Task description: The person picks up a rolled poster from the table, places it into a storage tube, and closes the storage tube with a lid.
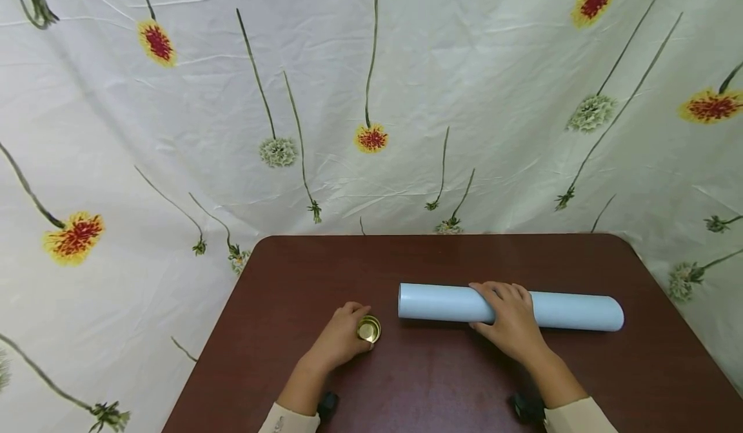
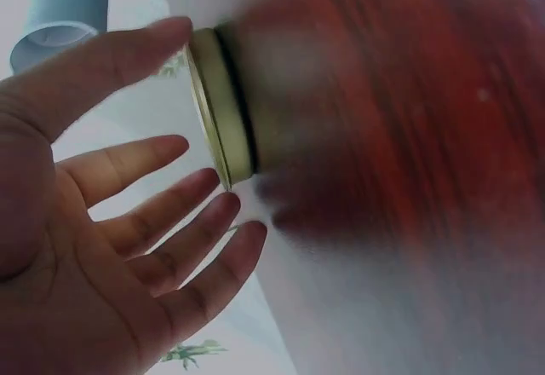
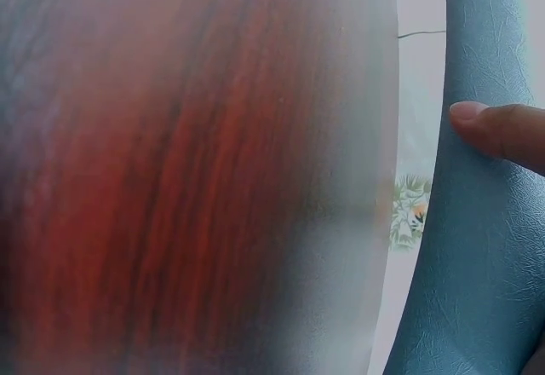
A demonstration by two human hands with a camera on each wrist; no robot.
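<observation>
Hands sit on a dark wooden table [image 1: 441,381], lower centre of the head view. Left hand [image 1: 339,339] is at a small gold metal lid [image 1: 368,329], left of centre; in the left-wrist view the fingers [image 2: 170,222] are nearly straight and spread, the thumb tip touching the lid's rim [image 2: 217,111], nothing clamped yet. Right hand [image 1: 511,320] lies over the middle of a pale blue roll [image 1: 569,310] lying flat, right of centre; the fingers drape over its top, and the right-wrist view shows one fingertip [image 3: 498,132] pressed on the textured blue surface [image 3: 477,247]. It looks like a steadying press, though whether the thumb wraps underneath is hidden. Lid and the roll's open left end are near, not touching. Step in hand, as I judge it: getting hold of the lid while steadying the roll. Next move calls for closing the left fingers round the rim.
</observation>
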